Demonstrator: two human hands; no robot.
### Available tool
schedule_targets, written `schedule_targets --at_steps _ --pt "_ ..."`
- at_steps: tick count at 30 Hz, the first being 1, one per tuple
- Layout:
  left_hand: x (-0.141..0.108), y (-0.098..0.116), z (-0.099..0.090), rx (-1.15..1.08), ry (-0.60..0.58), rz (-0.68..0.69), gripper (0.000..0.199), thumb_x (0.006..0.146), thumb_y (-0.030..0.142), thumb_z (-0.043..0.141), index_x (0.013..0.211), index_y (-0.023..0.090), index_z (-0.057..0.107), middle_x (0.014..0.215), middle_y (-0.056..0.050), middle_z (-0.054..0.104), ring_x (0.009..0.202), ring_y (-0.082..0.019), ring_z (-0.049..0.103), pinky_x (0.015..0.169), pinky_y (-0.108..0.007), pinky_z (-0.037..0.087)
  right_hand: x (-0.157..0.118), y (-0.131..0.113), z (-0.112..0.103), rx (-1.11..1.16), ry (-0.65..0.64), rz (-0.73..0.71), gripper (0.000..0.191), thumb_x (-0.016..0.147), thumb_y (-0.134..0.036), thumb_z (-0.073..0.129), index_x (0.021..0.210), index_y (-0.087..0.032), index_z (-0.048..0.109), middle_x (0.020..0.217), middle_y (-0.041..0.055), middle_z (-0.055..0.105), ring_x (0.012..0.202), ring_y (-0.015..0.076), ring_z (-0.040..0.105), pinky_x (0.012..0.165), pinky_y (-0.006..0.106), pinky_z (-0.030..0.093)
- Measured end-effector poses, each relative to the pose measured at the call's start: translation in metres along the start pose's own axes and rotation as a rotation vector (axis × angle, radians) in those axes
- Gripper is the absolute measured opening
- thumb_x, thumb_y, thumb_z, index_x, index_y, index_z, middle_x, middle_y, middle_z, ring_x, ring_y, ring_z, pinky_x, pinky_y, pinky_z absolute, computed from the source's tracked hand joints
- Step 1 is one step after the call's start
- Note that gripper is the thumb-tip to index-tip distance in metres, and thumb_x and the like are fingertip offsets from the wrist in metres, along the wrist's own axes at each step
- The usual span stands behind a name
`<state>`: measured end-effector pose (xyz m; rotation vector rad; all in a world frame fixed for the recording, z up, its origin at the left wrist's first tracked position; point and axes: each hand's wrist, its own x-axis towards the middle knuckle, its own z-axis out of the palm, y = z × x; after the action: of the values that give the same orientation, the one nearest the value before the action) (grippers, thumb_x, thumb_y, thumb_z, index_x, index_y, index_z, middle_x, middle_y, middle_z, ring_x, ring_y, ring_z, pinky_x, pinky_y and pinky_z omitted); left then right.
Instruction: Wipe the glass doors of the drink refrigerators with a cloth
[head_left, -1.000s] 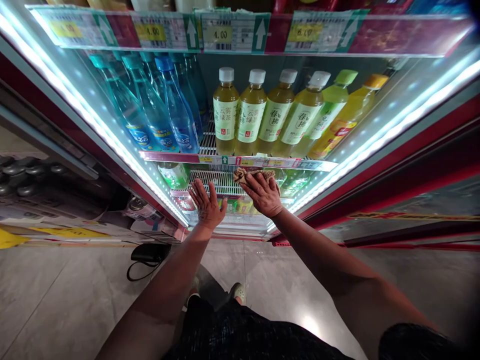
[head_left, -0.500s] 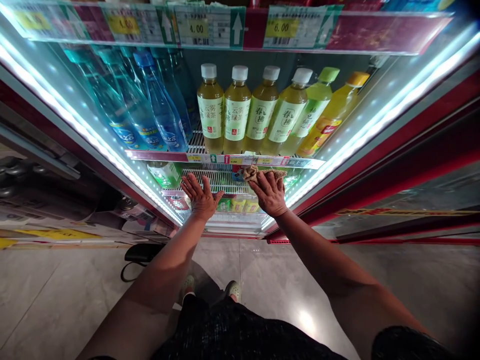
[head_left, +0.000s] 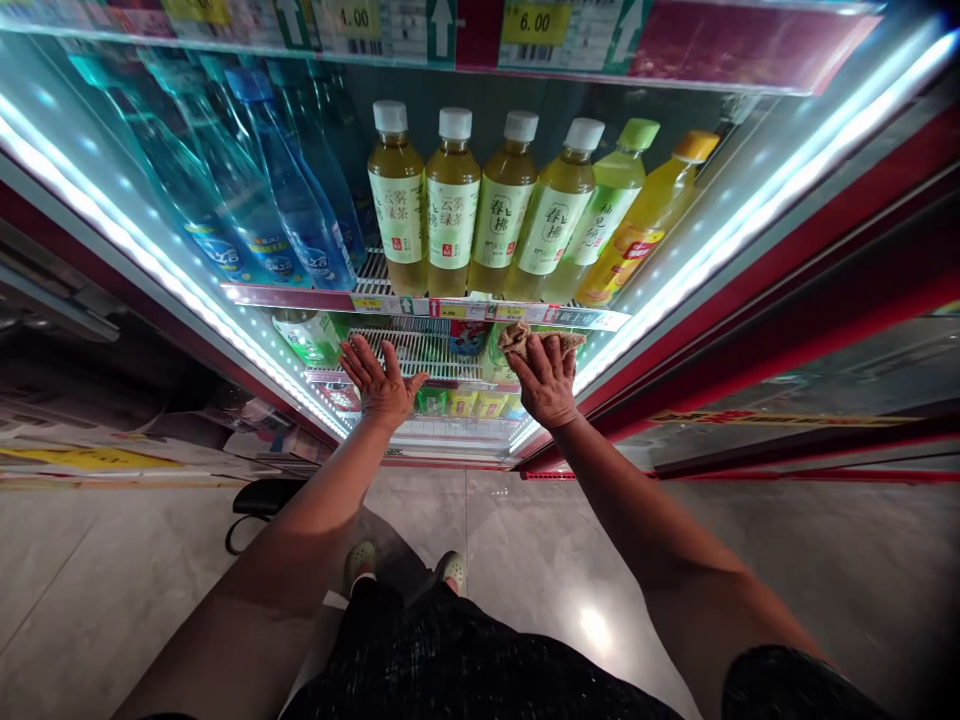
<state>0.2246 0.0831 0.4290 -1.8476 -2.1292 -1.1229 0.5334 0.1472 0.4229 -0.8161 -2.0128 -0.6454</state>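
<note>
My right hand presses a brown cloth just below the right part of the shelf's front edge. Its fingers lie over the cloth and partly hide it. With fingers spread and nothing in it, my left hand is held before the lower wire rack, left of centre. Whether it touches the rack I cannot tell. Above the hands, green tea bottles with white caps stand in a row on the shelf.
Blue bottles fill the shelf's left side, and a yellow bottle stands far right. Lit strips line the cooler's sides. Overhead runs a price-label rail. A black strapped object lies on the floor at left.
My right hand and the cloth have shifted right along the shelf edge. The left hand stays open in about the same place. The whole view has shifted slightly.
</note>
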Motion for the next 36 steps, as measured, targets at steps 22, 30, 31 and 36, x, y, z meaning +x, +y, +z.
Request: schedule_targets --at_steps 22,30,31,36 --pt "-0.009 0.008 -0.004 0.072 0.022 0.084 0.112 0.087 0.061 0.067 0.164 0.0 0.013 0.166 -0.032 -0.025 0.151 -0.045 -0.034 0.121 -0.073 -0.01 -0.083 0.015 0.002 -0.073 -0.217 0.341 0.036 0.094 -0.021 0.052 0.123 -0.023 0.073 0.158 0.0171 0.05 0.162 0.0342 0.014 0.123 0.071 0.021" --pt "-0.027 0.053 0.031 0.001 0.048 0.208 0.104 0.089 0.056 0.068 0.168 0.016 0.011 0.171 -0.019 -0.025 0.152 -0.043 -0.033 0.121 -0.077 -0.007 -0.051 0.091 -0.042 -0.271 0.0 0.51 0.061 0.1 -0.023 0.042 0.16 -0.014 0.035 0.174 0.0221 0.01 0.163 0.0396 0.0 0.12 0.079 0.016" --pt "-0.028 0.056 0.037 -0.003 0.069 0.203 0.106 0.089 0.058 0.067 0.167 0.014 0.01 0.17 -0.02 -0.027 0.151 -0.043 -0.034 0.12 -0.077 -0.009 -0.058 0.093 -0.042 -0.252 0.003 0.499 0.063 0.1 -0.022 0.041 0.162 -0.014 0.03 0.175 0.0217 0.003 0.163 0.0388 -0.003 0.12 0.078 0.017" --pt "-0.027 0.059 0.054 -0.043 0.057 0.139 0.112 0.085 0.065 0.069 0.165 0.008 0.015 0.169 -0.026 -0.024 0.148 -0.045 -0.038 0.116 -0.081 -0.011 -0.119 0.057 -0.02 -0.157 -0.078 0.603 0.074 0.099 -0.015 0.034 0.167 -0.02 0.006 0.174 0.0195 -0.014 0.162 0.0312 -0.014 0.121 0.071 0.027"
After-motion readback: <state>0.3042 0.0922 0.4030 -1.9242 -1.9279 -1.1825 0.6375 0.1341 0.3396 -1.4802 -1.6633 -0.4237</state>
